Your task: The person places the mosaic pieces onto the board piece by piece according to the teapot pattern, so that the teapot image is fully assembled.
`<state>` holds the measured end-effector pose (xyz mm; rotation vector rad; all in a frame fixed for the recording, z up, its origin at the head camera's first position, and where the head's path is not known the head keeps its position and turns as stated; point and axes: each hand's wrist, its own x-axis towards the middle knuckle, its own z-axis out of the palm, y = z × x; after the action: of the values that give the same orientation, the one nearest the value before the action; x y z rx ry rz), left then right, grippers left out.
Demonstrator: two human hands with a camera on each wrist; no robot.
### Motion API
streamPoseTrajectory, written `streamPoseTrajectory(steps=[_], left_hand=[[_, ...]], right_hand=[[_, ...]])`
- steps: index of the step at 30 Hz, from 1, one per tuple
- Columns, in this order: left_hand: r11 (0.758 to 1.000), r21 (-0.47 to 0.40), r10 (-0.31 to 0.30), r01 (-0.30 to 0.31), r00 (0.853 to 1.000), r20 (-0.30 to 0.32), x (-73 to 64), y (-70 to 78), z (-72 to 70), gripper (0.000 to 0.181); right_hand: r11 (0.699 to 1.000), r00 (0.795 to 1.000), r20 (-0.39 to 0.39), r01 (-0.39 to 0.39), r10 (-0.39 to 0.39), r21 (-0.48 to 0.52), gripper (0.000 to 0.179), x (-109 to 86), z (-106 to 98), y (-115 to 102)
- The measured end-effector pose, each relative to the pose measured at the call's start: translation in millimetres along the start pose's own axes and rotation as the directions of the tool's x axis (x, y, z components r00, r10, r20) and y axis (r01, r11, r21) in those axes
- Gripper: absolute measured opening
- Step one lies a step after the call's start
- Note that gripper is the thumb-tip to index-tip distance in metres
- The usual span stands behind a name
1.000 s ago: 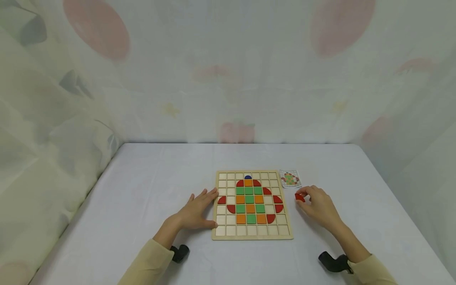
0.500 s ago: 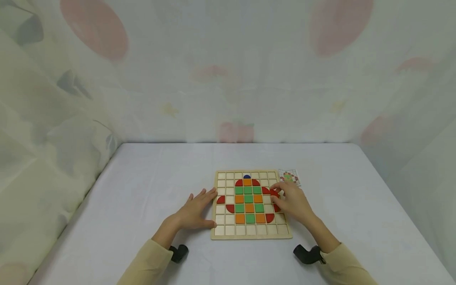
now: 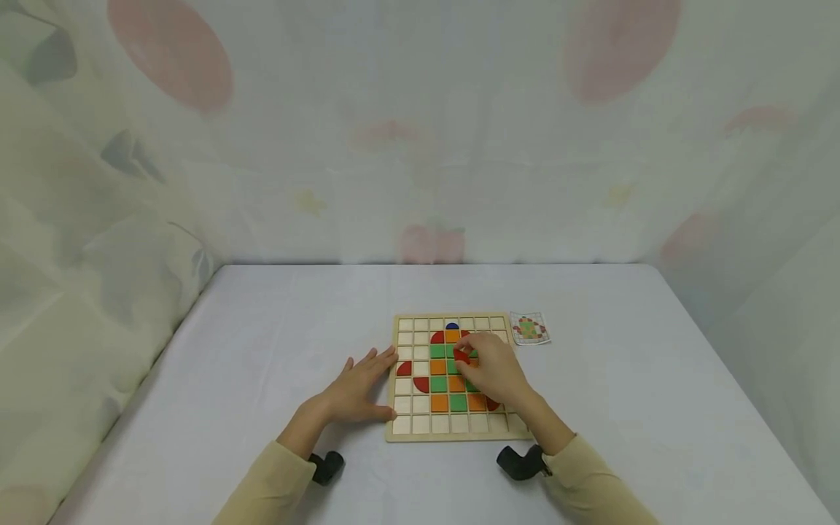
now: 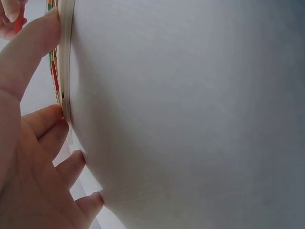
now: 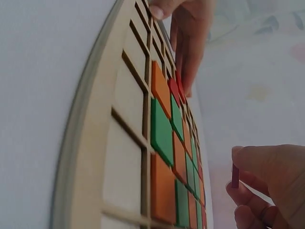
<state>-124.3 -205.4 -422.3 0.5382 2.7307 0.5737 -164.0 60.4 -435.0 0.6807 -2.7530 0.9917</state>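
Note:
My right hand [image 3: 495,368] pinches a red quarter-circle tile [image 3: 461,356] between thumb and fingertips, held over the middle of a wooden grid board [image 3: 412,424]. In the right wrist view the tile [image 5: 235,176] appears edge-on, apart from the board. Spread out at the board's left side, my left hand [image 3: 357,390] touches the rim with thumb and fingertips; the left wrist view shows its fingers [image 4: 52,125] against that edge. Green, orange and red tiles and a blue half-round tile [image 3: 452,327] lie in the grid. The right hand hides several squares on the right.
A small printed card [image 3: 530,329] with a coloured grid pattern lies by the board's upper right corner. White cloth [image 3: 295,321] covers the table, and pale patterned curtains [image 3: 420,146] hang behind and beside it. Black wrist devices [image 3: 520,463] stick out from both sleeves.
The right hand has carried the red tile left, from beside the board to over its middle. The card is uncovered again. The left hand has stayed at the board's edge.

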Motion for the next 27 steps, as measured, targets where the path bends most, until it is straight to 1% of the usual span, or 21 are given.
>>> streamPoseTrajectory(steps=[6,10,14,19,22,27], left_hand=[[1.000,-0.007,-0.006,0.006,1.000,0.005,-1.8,-1.3,-0.1,0.091],[1.000,-0.003,-0.009,0.009,1.000,0.006,-3.4,-2.9,-0.8,0.091],[1.000,-0.005,0.005,-0.005,1.000,-0.003,-3.4,-3.9,-2.1,0.091],[1.000,-0.008,0.005,-0.005,1.000,-0.002,-1.8,-4.3,-2.8,0.091],[1.000,-0.010,0.008,-0.008,1.000,-0.005,-0.6,-4.3,-2.8,0.091],[0.999,-0.022,0.031,-0.031,0.999,-0.010,0.3,-3.6,-1.2,0.091]], right_hand=[[0.999,0.999,0.011,0.039,-0.039,-0.014,0.020,3.1,16.9,-12.4],[0.998,0.999,0.014,0.049,-0.049,-0.027,0.020,5.5,25.0,-20.6],[0.997,0.998,0.028,0.053,-0.051,-0.063,0.021,9.1,32.3,-26.5],[0.991,0.997,0.032,0.067,-0.063,-0.114,0.021,12.9,39.1,-31.3],[0.989,0.998,0.032,0.061,-0.057,-0.134,0.021,14.3,41.4,-34.5],[0.987,0.998,0.060,0.033,-0.024,-0.155,0.021,14.7,45.0,-38.6]])
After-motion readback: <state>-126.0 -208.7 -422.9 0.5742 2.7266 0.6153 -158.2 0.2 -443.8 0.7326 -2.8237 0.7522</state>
